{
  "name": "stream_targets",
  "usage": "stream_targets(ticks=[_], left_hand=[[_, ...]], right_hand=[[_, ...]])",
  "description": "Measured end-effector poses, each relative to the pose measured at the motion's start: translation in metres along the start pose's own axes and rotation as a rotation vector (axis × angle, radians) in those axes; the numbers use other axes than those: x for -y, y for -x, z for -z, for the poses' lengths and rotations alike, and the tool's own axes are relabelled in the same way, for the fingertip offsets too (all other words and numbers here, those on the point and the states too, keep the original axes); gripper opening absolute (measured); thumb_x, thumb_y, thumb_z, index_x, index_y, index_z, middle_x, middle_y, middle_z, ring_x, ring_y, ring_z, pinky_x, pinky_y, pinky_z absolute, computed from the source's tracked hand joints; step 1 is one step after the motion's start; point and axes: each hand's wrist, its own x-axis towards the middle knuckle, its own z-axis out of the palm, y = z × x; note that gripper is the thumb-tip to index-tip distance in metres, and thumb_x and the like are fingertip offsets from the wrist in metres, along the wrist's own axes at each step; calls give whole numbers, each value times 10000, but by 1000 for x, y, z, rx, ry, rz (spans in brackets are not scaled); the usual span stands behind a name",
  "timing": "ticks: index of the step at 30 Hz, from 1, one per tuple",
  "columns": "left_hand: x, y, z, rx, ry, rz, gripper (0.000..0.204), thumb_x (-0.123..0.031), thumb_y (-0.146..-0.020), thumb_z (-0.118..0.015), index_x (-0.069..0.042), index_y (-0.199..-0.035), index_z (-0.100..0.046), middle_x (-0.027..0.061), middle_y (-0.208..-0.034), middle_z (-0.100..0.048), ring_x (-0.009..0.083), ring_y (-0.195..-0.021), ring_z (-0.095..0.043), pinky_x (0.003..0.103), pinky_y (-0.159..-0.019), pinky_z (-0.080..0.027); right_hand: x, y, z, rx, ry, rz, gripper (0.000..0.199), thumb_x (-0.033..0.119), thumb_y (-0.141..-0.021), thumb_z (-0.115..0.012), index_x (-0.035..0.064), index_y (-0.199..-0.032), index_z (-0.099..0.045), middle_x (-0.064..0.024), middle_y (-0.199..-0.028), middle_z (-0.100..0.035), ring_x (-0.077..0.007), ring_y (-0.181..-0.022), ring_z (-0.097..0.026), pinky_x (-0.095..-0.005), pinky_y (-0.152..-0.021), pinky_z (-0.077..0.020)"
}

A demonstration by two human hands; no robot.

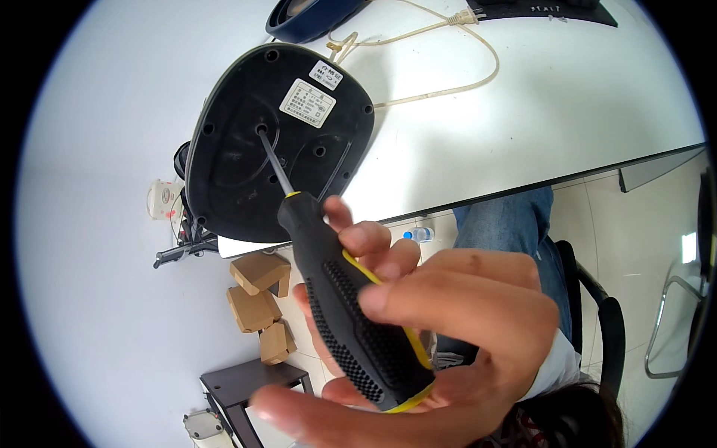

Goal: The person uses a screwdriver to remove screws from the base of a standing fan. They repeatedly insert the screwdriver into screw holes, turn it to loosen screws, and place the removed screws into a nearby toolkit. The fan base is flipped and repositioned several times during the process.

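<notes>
My right hand [441, 328] is wrapped around the black and yellow handle of a screwdriver [351, 313]. Its thin metal shaft runs up and left, and the tip sits in the centre hole of a black appliance base [246, 157]. The base faces me with its underside, which has two white labels and several screw holes around the rim. It rests at the edge of a white table [523, 112]. My left hand is not in view.
A cream power cord [455, 45] with a plug loops across the table behind the base. A dark blue object [306, 19] lies at the far edge. Below the table are cardboard boxes [258, 299], a small dark stand [246, 381], a water bottle [418, 234] and a black chair [605, 313].
</notes>
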Motion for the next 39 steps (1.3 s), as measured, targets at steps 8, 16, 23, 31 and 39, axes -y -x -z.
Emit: stream_targets(ticks=[8, 16, 23, 31, 39], left_hand=[[4, 4, -2, -38, 3, -3, 572, -356, -845, -609, -62, -1277, -377, 42, -1171, -518, 206, -983, -483, 346, -795, -479], [5, 10, -11, -28, -42, -37, 581, -348, -850, -584, -77, -1307, -349, 57, -1223, -495, 230, -1065, -456, 384, -864, -453], [7, 9, 5, 3, -53, -64, 590, -341, -855, -562, -91, -1334, -323, 70, -1269, -474, 251, -1138, -433, 417, -924, -431], [6, 21, -18, -169, -93, -72, 706, -463, -803, -587, -100, -1347, -321, 102, -1240, -447, 266, -1121, -432, 412, -905, -414], [12, 12, 11, -19, -71, -83, 655, -435, -817, -576, -87, -1317, -337, 96, -1243, -434, 241, -1122, -418, 405, -869, -423]], right_hand=[[1, -3, 18, 86, -9, -8, 172, 77, -689, -757, 104, -839, -678, -29, -929, -670, -193, -891, -615, -275, -758, -583], [24, -7, 17, 284, 16, -250, 421, 60, -671, -784, 133, -1031, -577, -99, -945, -576, -185, -861, -578, -257, -682, -577], [25, -14, 45, 341, -32, -528, 401, 129, -682, -802, 113, -1012, -575, -101, -972, -558, -183, -794, -579, -253, -629, -456], [32, -9, 32, 265, 30, -216, 265, 105, -711, -768, 168, -951, -675, -67, -1084, -609, -218, -1003, -568, -263, -738, -553], [40, -20, 40, 371, 209, -563, 360, 234, -697, -795, 151, -995, -610, -105, -972, -558, -157, -777, -578, -220, -531, -426]])
